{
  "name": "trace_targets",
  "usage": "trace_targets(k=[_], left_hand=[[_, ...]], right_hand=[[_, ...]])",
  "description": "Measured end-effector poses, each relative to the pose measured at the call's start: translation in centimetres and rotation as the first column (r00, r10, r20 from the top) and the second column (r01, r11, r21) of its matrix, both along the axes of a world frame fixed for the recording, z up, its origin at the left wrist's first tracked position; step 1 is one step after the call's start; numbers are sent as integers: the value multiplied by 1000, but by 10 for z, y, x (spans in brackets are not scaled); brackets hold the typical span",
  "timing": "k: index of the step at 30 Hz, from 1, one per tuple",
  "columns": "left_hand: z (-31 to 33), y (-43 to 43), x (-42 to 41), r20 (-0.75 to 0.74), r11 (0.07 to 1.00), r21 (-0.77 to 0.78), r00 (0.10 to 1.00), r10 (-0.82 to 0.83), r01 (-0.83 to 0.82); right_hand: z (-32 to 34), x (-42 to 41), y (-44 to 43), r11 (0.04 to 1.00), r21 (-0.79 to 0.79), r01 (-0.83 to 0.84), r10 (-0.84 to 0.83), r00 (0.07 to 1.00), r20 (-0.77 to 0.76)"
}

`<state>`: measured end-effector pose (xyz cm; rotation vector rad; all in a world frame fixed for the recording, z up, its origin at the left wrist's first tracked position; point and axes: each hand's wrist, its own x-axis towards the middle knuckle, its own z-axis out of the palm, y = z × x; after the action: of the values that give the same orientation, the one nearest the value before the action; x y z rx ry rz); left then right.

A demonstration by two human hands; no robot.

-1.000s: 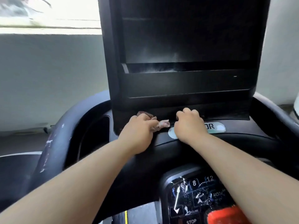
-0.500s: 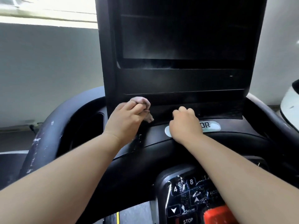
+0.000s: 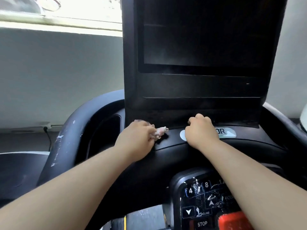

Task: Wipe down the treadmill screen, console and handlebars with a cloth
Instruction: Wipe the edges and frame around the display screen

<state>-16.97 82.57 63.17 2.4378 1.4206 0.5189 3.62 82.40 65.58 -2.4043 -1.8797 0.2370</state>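
My left hand (image 3: 136, 138) grips a small pinkish cloth (image 3: 160, 131) and presses it on the black console (image 3: 166, 153) just below the left foot of the dark screen (image 3: 207, 45). A bit of the cloth sticks out to the right of my fingers. My right hand (image 3: 200, 130) rests with curled fingers on the console ledge at the screen's base, partly covering a pale logo badge (image 3: 227, 132). What its fingers curl over is hidden. The scuffed black handlebar (image 3: 66, 135) curves down on the left.
A keypad panel (image 3: 204, 201) with number keys, arrows, a STOP key and a red button (image 3: 232, 220) sits low between my forearms. A dark cup recess (image 3: 104, 138) lies left of the screen. A grey wall (image 3: 58, 77) stands behind; the right handlebar (image 3: 282, 123) curves past.
My left hand with the cloth has slid down and to the right, from the screen's lower left corner back onto the console ledge. My right hand has stayed in place.
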Motion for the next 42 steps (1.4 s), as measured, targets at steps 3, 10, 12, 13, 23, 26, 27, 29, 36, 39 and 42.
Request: trace_targets(k=[3,10,12,13,23,26,27,29,36,39,42], left_hand=[[8,17,-19,23,907,415,997,-80,63],[-8,55,-27,-77,824,563,997,-25,64],[-24,44,-26,-99,853,518,995,-16,65],[-28,40,-25,-84,873,486,996,8,34],[-22,-1,-7,69,992,46,991,115,-118],[-19,-8,-31,189,983,38,968,167,-177],[-18,-5,-40,271,962,118,940,206,-245],[-16,8,-52,431,890,193,850,302,-414],[-16,28,-25,384,896,94,846,369,-434],[-43,14,-34,264,900,228,914,310,-371],[-54,6,-39,214,898,294,939,271,-326]], right_hand=[[8,-3,4,980,197,-28,59,986,-155],[-11,-30,8,991,135,-19,63,942,-331],[-16,-33,6,987,157,-24,70,952,-297],[-17,-33,5,986,164,-23,70,956,-286],[-14,-60,4,967,194,-167,205,959,-194],[-18,-64,6,951,245,-189,244,944,-222],[-20,-64,6,948,265,-174,240,940,-242],[-24,-64,3,947,290,-135,218,935,-278],[-28,-62,6,945,298,-135,222,933,-282],[-27,-64,5,947,289,-138,221,934,-280],[-27,-66,2,951,277,-140,217,938,-270]])
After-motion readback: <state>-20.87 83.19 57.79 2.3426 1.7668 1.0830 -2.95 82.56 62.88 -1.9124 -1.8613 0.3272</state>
